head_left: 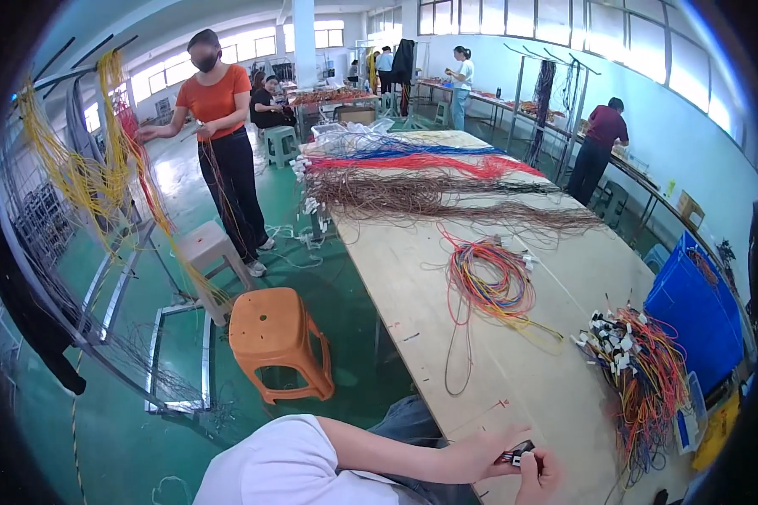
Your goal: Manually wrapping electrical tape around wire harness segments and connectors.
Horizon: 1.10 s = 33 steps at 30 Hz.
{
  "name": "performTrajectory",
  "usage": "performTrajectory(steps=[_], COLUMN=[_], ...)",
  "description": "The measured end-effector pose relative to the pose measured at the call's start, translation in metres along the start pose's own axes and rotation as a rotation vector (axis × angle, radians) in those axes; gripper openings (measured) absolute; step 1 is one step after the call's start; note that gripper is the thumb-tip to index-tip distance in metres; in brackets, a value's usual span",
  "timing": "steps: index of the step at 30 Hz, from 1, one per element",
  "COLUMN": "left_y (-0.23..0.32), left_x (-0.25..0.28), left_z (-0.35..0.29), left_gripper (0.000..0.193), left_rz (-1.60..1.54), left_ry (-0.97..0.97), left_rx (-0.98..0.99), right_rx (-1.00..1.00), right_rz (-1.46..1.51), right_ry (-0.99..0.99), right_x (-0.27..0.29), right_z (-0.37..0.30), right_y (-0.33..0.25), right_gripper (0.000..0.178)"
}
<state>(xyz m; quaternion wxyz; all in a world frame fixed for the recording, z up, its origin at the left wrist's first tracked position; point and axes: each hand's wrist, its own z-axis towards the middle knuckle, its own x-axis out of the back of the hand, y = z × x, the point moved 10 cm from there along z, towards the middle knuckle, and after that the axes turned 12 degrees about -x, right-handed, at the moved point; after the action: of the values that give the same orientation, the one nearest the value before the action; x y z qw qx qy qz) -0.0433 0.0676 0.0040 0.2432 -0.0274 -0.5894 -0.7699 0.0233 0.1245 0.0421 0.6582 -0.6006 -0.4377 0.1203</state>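
Low in the head view, at the near edge of the wooden table (400, 286), both hands meet at a small black and white wire connector (520, 454). My left hand (485, 454), slightly smeared by motion, closes on the connector's wire side from the left. From the right, my right hand (540, 476) pinches its white end between thumb and fingers. Short dark and reddish wires show between the hands; where they lead is hidden. Ahead lies a coiled bundle of coloured wires (490, 282). A thick pile of wires with white connectors (636, 362) rests to the right.
Long brown wires (379, 192) and red wires (413, 163) stretch across the far table. An orange stool (270, 324) stands left of the table, a blue bin (697, 303) at right. One person in orange (215, 105) handles yellow wires (114, 160) on a rack. Others work farther back.
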Motion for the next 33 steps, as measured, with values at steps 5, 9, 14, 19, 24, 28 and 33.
performTrajectory(steps=[5,9,14,19,24,28,33], left_y=[-0.045,-0.026,-0.029,-0.024,-0.016,-0.056,-0.06], left_x=[-0.025,-0.044,-0.03,0.004,0.015,0.006,-0.002], left_z=[-0.009,-0.008,-0.015,-0.017,-0.006,-0.02,-0.012], left_gripper=[0.054,0.047,0.026,0.04,0.049,0.04,0.049], left_rz=[-0.394,-1.151,-1.454,-1.182,-0.897,-1.064,-1.122], left_ry=[-0.147,-0.233,0.009,0.114,0.029,0.246,0.239], left_rx=[0.41,0.255,0.364,0.397,0.316,0.737,0.601], right_rx=[0.254,0.308,0.311,0.323,-0.253,0.121,0.448], right_rz=[-0.077,-0.236,-0.175,-0.207,-0.132,0.357,1.242], right_ry=[0.101,0.083,0.004,-0.042,-0.008,0.138,-0.514], right_x=[0.006,0.0,-0.002,-0.006,0.001,0.029,0.035], right_z=[-0.01,-0.011,-0.015,-0.018,0.016,0.001,-0.05], right_y=[-0.019,-0.022,-0.022,0.005,0.048,-0.046,-0.102], right_gripper=[0.009,0.007,0.008,0.01,0.017,0.032,0.04])
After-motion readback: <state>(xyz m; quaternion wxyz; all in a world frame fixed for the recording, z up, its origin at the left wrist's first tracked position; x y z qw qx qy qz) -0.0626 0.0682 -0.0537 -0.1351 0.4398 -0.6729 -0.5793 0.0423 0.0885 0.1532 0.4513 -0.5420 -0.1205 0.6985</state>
